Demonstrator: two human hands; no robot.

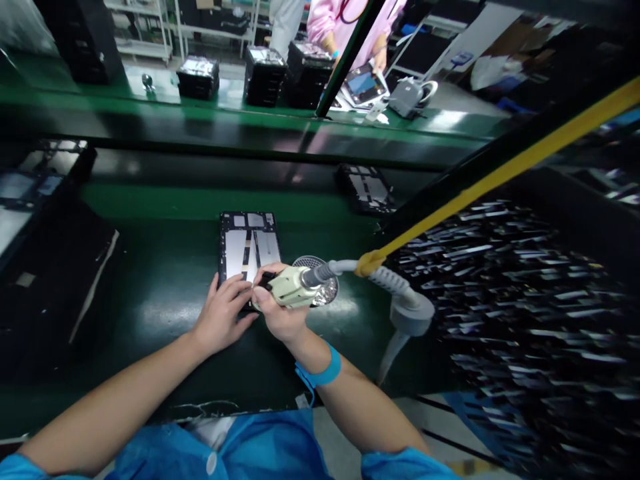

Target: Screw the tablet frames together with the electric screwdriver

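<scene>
Near edge of the dark green worktop [165, 300]: both forearms reach in from blue sleeves, a blue wrist strap [320, 372] on the right one. Right hand [280, 310] closed around a pale electric screwdriver [290, 288], held nearly level, tip pointing left onto the device; its grey coiled cable [390, 280] runs right to a yellow strap on a slanting black-and-yellow bar. Left hand [223, 313] lies palm-down, fingers spread narrowly, tips pressing the near edge of an opened tablet [247, 250]. The tablet lies flat at mid-worktop, back cover off: black frame, silvery metal plates, a dark strip down the middle. Just beside it on the right, partly behind the screwdriver, a round metal dish [320, 283]. Farther, toward the far right of the worktop, a second opened tablet [367, 189]. Beyond, on the green conveyor, black stacked trays [265, 73]; a person in a pink coat [350, 27] works there. No writing legible.
</scene>
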